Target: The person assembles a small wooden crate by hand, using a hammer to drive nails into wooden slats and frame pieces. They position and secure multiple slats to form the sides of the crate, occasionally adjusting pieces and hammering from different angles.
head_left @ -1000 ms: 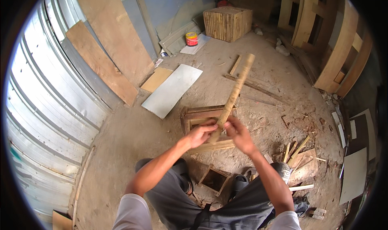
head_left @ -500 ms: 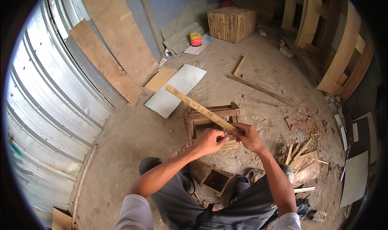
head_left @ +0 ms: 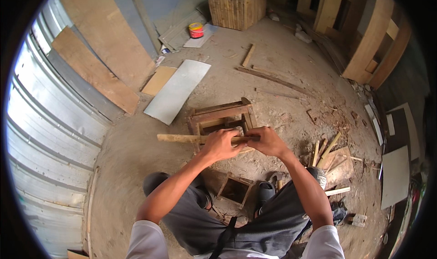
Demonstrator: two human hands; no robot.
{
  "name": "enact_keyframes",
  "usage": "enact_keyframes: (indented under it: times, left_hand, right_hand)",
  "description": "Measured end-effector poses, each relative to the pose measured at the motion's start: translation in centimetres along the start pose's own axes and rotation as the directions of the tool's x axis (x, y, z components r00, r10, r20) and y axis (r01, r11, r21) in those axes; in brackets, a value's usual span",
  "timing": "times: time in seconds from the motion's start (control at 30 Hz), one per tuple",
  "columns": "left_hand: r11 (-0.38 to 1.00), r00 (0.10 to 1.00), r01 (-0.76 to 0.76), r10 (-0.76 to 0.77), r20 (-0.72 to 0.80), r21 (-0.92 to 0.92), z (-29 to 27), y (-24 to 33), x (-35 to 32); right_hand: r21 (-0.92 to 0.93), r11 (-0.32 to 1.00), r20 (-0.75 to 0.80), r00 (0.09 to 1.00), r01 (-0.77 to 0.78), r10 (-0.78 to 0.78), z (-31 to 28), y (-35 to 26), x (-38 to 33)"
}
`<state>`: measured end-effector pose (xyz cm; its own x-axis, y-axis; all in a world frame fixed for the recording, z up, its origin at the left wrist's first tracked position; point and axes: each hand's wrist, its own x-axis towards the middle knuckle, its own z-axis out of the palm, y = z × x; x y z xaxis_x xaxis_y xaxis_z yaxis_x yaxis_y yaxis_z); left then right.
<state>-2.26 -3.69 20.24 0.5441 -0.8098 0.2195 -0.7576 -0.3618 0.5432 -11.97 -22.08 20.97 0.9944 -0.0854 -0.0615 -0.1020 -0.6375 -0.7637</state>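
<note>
Dirt floor (head_left: 127, 168); wooden frame (head_left: 218, 115) resting on it. Wooden strip (head_left: 180, 138) held roughly level across the frame's near side, free end out left. Left hand (head_left: 221, 144): grip closed round the strip. Right hand (head_left: 268, 143): grip likewise closed, near the right end (fingertips partly hidden).

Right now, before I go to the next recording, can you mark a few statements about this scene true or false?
1. The left hand and right hand both hold the wooden strip. True.
2. The wooden strip points straight up. False: it runs crosswise, its long free end out to the left.
3. The pale panel lies on the floor. True.
4. The red bucket is inside the wooden frame. False: the red bucket stands near the slatted crate.
</note>
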Motion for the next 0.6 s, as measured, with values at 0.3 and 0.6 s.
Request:
enact_keyframes:
  times: [0.3, 0.6]
  left_hand:
    - [0.989, 0.978, -0.125, 0.136, -0.155, 0.080, 3.2, 0.2, 0.3]
    - [0.694, 0.706, -0.454, 0.663, -0.250, 0.558, 3.2, 1.9, 2.5]
  right_hand:
    - [-0.343, 0.934, -0.284, 0.938, 0.096, -0.200, -2.4, 0.3, -1.7]
    - [-0.018, 0.998, -0.168, 0.984, 0.054, -0.057, -6.0, 0.0, -3.0]
